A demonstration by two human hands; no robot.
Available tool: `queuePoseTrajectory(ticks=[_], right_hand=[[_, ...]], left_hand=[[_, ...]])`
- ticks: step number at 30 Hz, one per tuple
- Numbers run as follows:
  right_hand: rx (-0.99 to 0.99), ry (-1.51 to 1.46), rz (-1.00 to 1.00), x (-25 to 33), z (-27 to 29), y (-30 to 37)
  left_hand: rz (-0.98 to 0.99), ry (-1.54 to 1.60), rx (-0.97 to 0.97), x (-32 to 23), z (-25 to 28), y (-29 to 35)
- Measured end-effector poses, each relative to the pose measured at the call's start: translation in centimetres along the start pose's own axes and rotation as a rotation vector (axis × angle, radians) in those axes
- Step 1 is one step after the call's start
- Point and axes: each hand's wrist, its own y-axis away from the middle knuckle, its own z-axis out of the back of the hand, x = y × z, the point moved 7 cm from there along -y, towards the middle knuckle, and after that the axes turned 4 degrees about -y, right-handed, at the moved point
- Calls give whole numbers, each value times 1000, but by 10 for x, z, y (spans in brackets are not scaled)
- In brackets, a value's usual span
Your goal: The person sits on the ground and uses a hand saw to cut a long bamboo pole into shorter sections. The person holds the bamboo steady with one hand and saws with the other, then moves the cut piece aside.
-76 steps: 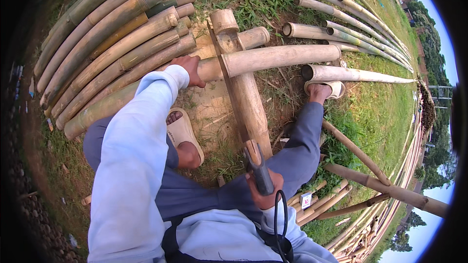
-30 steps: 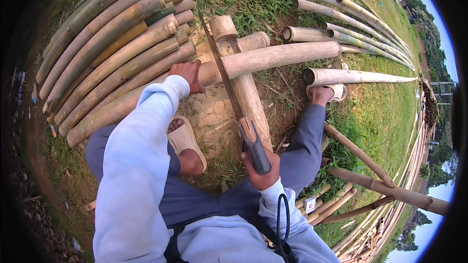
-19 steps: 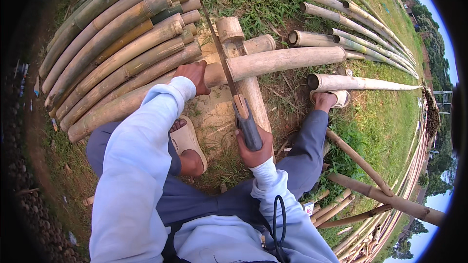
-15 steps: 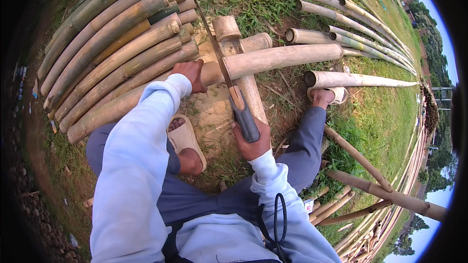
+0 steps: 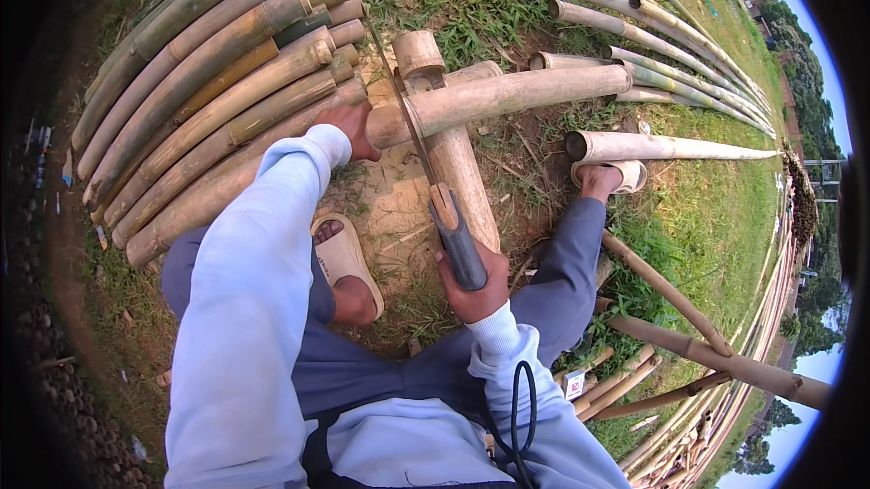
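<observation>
Grass yard | left hand (image 5: pixel 349 129) fingers hidden behind bamboo pole (image 5: pixel 507 95) | right hand (image 5: pixel 473 282) clenched on machete handle (image 5: pixel 458 240)

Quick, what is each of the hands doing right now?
Left hand: closed on the end of the bamboo pole lying across the block.
Right hand: closed around the dark handle of the long blade.
</observation>
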Motion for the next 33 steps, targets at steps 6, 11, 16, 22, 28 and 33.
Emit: queuePoseTrajectory(ticks=[6,11,16,22,28,33], right_hand=[[6,315,34,11,27,88],[31,78,-64,-2,10,12],[-7,97,121,11,-15,-11],[-68,78,-6,5,-10,51],[-86,87,41,-23,-4,95],[-107,-7,0,-27,0,100]], left_hand=[[-16,-29,-14,-6,-5,4],[-16,45,-29,1,-18,-1],[-68,-14,13,-4,-5,0],[-210,-64,-67,-25,-26,25],[-188,-103,-118,-40,-52,52],[-153,-144,-212,-51,-54,62]])
